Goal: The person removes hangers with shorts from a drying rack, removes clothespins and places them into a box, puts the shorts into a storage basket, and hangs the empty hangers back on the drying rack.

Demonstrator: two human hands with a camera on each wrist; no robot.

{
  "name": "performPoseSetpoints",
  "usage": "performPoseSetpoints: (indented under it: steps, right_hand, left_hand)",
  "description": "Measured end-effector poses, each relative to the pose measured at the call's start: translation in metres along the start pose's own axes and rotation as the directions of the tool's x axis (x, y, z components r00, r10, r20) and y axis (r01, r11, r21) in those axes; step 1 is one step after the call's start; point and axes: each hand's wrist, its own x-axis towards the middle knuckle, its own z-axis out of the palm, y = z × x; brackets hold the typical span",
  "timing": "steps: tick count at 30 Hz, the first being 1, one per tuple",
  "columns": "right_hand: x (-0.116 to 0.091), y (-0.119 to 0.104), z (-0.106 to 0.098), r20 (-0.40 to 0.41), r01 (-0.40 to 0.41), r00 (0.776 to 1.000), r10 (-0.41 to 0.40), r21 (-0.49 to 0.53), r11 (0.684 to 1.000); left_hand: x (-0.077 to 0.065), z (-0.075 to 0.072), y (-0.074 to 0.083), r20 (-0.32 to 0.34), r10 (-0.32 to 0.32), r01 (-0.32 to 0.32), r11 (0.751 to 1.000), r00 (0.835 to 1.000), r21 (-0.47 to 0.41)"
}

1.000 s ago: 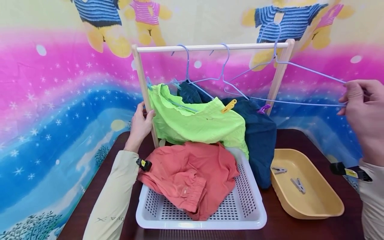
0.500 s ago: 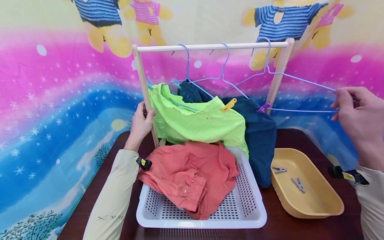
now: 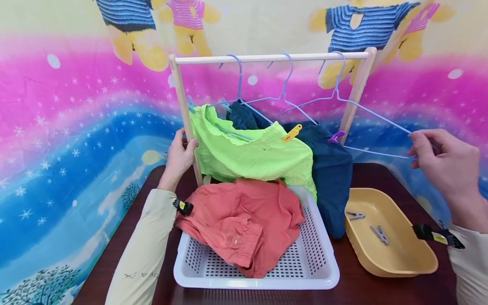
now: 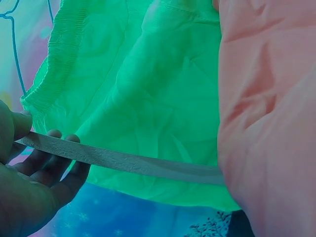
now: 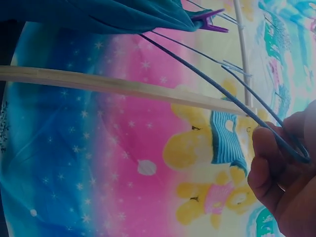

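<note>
My left hand (image 3: 181,156) grips the left wooden post (image 4: 123,160) of a small clothes rack, thumb on one side and fingers round the other. My right hand (image 3: 444,159) pinches the outer end of a blue wire hanger (image 3: 375,113), whose hook sits over the white rail (image 3: 259,59) near its right end. Two more hangers on that rail carry clothes: lime-green shorts (image 3: 251,156) in front, held by a yellow clothespin (image 3: 292,133), and a dark blue garment (image 3: 331,182) behind, with a purple clothespin (image 5: 211,20) at its corner.
A white perforated basket (image 3: 256,283) with crumpled red shorts (image 3: 244,220) stands before the rack. To its right, a yellow tray (image 3: 404,254) holds grey clothespins (image 3: 379,234). A patterned cloth (image 3: 76,127) hangs behind the dark table (image 3: 110,262).
The right hand has moved down and left with the hanger, whose hook has come down from above the rail onto it. The left hand stays on the post.
</note>
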Motion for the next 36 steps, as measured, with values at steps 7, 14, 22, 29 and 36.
performPoseSetpoints:
  steps: [7,14,22,29,36]
  right_hand:
    - [-0.009,-0.002,0.001,0.106,0.003,0.994,-0.004,0.011,1.000]
    - [-0.016,-0.009,-0.006,0.010,-0.088,0.996,0.090,-0.146,0.985]
    - [-0.020,-0.034,-0.008,-0.120,-0.105,0.987,0.104,-0.004,0.994]
    - [-0.021,-0.051,0.022,-0.082,0.303,0.953,-0.291,0.273,0.913]
    - [-0.025,-0.060,0.060,0.063,0.371,0.906,-0.418,0.356,0.858]
  left_hand:
    - [-0.003,0.000,0.000,-0.004,-0.010,0.010,1.000,1.000,-0.012]
    - [-0.015,-0.009,0.001,-0.027,-0.006,0.005,0.998,1.000,-0.066]
    - [-0.040,-0.034,0.013,0.012,0.071,-0.070,0.997,0.997,-0.019]
    - [-0.064,-0.044,0.027,0.069,0.144,-0.146,0.989,0.987,0.032]
    - [-0.087,-0.047,0.029,0.106,0.155,-0.168,0.978,0.982,0.127]
